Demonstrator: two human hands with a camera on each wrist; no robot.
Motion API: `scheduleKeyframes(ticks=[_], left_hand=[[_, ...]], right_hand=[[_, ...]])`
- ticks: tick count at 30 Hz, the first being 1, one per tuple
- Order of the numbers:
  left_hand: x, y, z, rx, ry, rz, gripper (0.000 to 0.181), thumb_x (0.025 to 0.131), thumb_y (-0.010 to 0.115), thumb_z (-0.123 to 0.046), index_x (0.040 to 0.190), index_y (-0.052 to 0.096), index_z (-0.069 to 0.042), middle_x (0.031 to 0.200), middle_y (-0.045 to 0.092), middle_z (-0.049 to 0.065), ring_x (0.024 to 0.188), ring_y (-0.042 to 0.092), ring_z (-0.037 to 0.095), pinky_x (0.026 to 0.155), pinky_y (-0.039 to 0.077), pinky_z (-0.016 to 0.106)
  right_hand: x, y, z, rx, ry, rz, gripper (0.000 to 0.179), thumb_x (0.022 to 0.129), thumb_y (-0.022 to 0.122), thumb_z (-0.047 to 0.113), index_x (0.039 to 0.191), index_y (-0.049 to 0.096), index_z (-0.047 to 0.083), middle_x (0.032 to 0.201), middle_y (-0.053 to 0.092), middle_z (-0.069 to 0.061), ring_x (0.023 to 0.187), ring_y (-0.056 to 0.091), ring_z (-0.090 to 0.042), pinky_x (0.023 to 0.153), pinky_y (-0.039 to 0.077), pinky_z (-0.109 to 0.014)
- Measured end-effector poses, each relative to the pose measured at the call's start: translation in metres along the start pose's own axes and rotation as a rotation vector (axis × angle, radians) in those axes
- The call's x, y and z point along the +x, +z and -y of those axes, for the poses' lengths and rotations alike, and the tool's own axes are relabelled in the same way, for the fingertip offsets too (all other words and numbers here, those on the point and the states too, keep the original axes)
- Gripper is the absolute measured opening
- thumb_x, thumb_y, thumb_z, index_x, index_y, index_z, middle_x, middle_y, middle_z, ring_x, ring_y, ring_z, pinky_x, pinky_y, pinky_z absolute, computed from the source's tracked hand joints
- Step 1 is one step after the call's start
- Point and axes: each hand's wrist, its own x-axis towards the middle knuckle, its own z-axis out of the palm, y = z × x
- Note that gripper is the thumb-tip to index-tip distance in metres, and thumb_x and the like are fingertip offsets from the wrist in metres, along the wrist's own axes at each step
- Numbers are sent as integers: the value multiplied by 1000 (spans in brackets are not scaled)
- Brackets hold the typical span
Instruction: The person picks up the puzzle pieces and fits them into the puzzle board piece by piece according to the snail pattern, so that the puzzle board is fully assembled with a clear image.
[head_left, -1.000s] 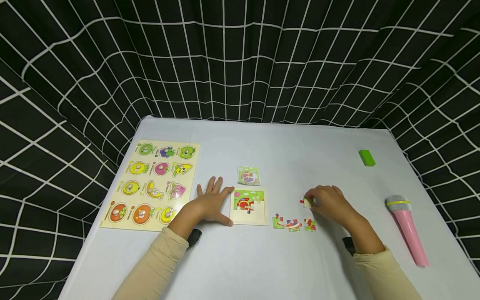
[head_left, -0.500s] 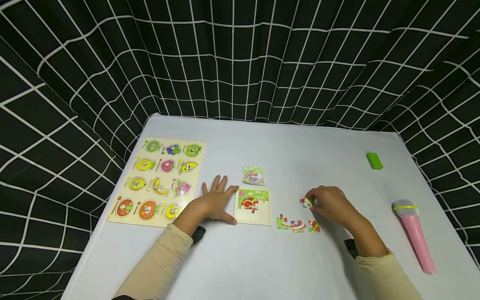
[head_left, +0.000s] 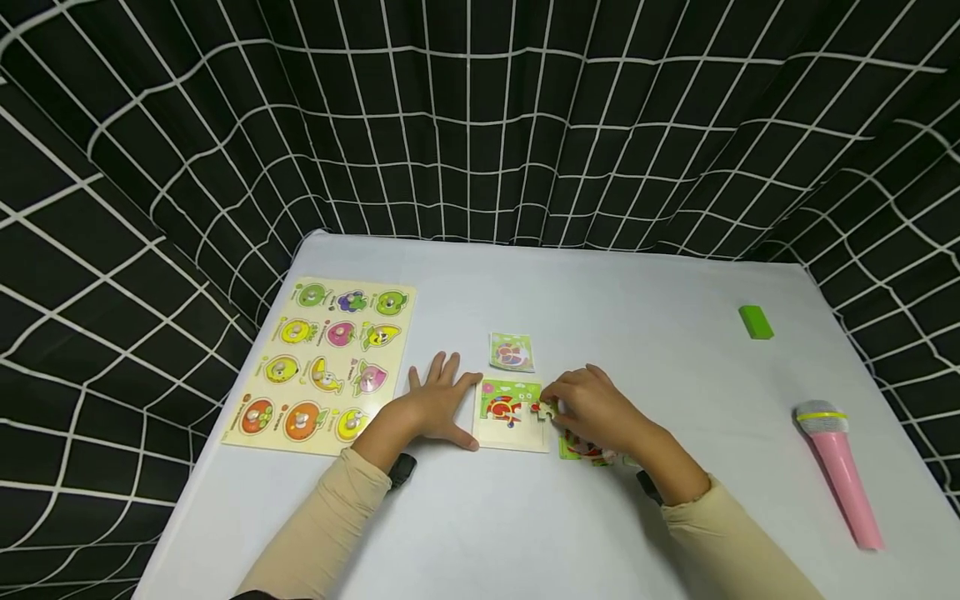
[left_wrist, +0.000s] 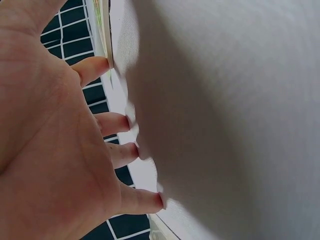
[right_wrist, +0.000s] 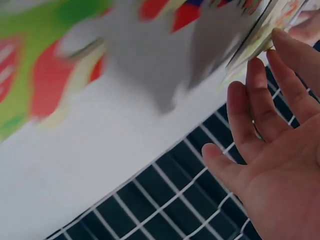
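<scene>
A small square puzzle tray (head_left: 512,438) lies mid-table, its upper part filled with joined jigsaw pieces (head_left: 504,404). My left hand (head_left: 432,410) rests spread on the table at its left side, index fingertip and thumb at the tray's edge. In the left wrist view the fingers (left_wrist: 132,200) are straight, their tips on the cloth. My right hand (head_left: 600,410) pinches a red and cream jigsaw piece (head_left: 546,411) at the tray's right edge. Loose jigsaw pieces (head_left: 577,450) lie just below the right hand, partly covered by it; they loom large and blurred in the right wrist view.
A picture card (head_left: 512,352) lies just behind the tray. To the left is a fruit peg board (head_left: 318,367). On the right are a green block (head_left: 756,322) and a pink toy microphone (head_left: 840,475). A black curtain (head_left: 480,125) with white grid lines surrounds the table.
My right hand has moved left with the jigsaw piece, from above the loose pieces to the tray's right edge. My left hand stays by the tray; the head view has shifted slightly.
</scene>
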Motion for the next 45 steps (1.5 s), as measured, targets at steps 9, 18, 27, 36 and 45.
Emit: scheduleKeyframes(ticks=[9, 18, 27, 36, 45], left_hand=[[0, -2, -2, 25, 6, 0, 106, 66, 82, -57, 151, 30, -22, 161, 4, 21, 148, -4, 42, 106, 8, 75], [0, -5, -1, 13, -1, 9, 106, 67, 82, -57, 152, 29, -23, 162, 2, 21, 148, -6, 42, 106, 5, 75], [-1, -4, -1, 13, -1, 13, 107, 67, 82, -57, 152, 28, -23, 162, 2, 21, 148, -6, 41, 106, 5, 75], [-2, -4, -2, 3, -1, 15, 106, 67, 82, -57, 152, 29, -22, 162, 2, 21, 148, -6, 41, 106, 5, 75], [-1, -5, -1, -12, -7, 21, 107, 67, 83, -56, 152, 28, -23, 162, 0, 21, 148, -9, 41, 107, 3, 75]], right_hand=[[10, 10, 9, -15, -11, 13, 27, 78, 81, 12, 103, 74, 17, 105, 69, 0, 106, 61, -23, 104, 32, -63], [12, 13, 11, -86, -20, 4, 27, 78, 80, 15, 104, 75, 22, 107, 69, 1, 110, 59, -26, 106, 32, -61], [12, 14, 16, -107, -21, -1, 23, 79, 77, 14, 101, 76, 21, 103, 69, 2, 107, 60, -24, 106, 32, -60], [4, 2, 13, -20, 24, 88, 24, 82, 76, 13, 106, 74, 17, 107, 70, 3, 110, 60, -24, 105, 33, -59], [-21, -12, 7, -26, 84, 203, 30, 72, 81, 15, 100, 72, 17, 92, 66, 7, 94, 59, -19, 102, 35, -56]])
